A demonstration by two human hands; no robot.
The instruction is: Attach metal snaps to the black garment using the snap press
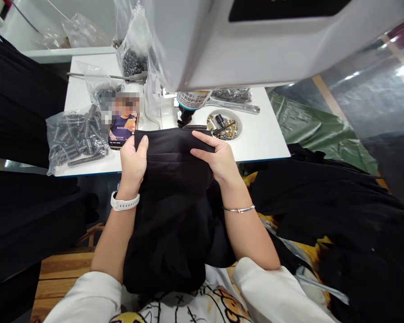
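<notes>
A black garment [175, 197] with a wide waistband hangs between my hands and drapes down to my lap. Its top edge lies at the front of the white table, just below the black pressing head [186, 117] of a machine. My left hand [133, 159] is closed on the upper left corner, thumb up. At the upper right, my right hand [218, 157] grips the same edge, with two fingers lying on the front of the cloth. Whether the cloth touches the machine's lower part is hidden.
The white machine body [256, 54] overhangs the table [262, 139]. On it are a phone [123, 130], a bag of dark springs [77, 139], a bag of black rings [133, 63], a wrench [235, 106] and a round dish [239, 130] of small metal parts. Black cloth [340, 215] is heaped on the right.
</notes>
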